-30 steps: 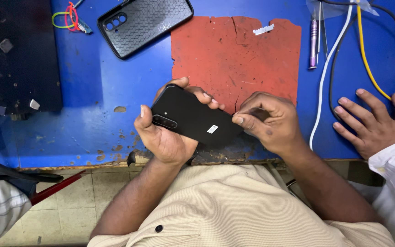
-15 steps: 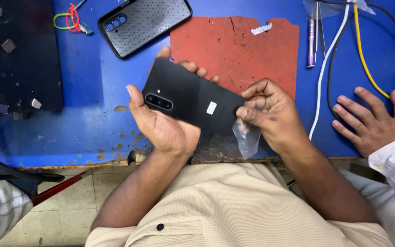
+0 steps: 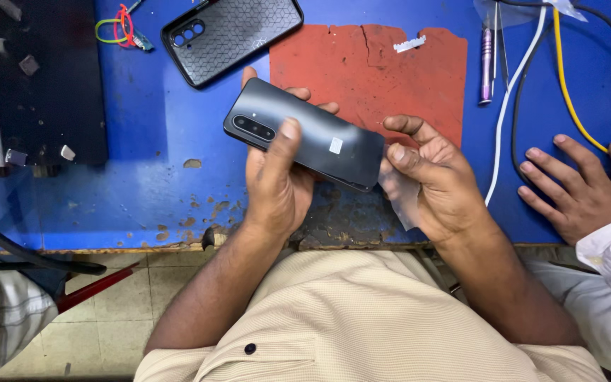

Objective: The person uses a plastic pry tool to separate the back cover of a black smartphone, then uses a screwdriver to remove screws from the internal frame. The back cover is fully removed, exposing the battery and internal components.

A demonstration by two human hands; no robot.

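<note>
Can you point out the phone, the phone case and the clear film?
phone (image 3: 319,138), head view, middle of its dark back.
phone case (image 3: 238,32), head view, its patterned back.
clear film (image 3: 403,199), head view, its lower part.

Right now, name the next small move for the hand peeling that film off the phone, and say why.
Probably keep drawing the clear film away with the right hand, while the left hand steadies the dark phone. The film hangs loose below the phone's lower end, pinched in the right fingers; whether it is fully free cannot be told.
</note>
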